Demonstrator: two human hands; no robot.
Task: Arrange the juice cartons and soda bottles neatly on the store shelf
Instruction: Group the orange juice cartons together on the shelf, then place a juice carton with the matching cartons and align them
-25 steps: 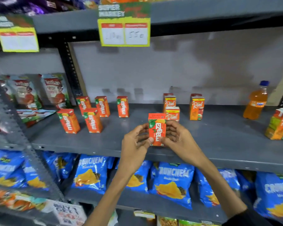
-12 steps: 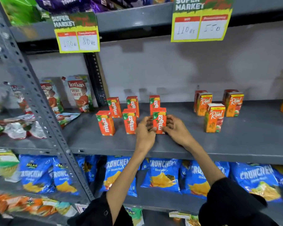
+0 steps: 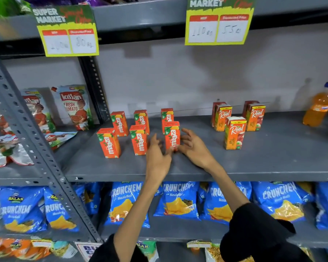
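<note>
On the grey metal shelf point(image 3: 254, 159), a small orange Maaza juice carton point(image 3: 172, 135) stands upright, third in the front row. The left hand point(image 3: 157, 157) sits at its 8 o'clock, the right hand point(image 3: 194, 148) at its 4 o'clock. Each grip is wide, fingers spread, fingertips just touching the carton's base. An orange soda bottle point(image 3: 319, 105) stands at 2 o'clock, well apart.

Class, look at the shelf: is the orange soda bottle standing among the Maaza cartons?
No. The orange soda bottle stands alone at the far right of the shelf, well apart from the Maaza cartons grouped at the left.
</note>
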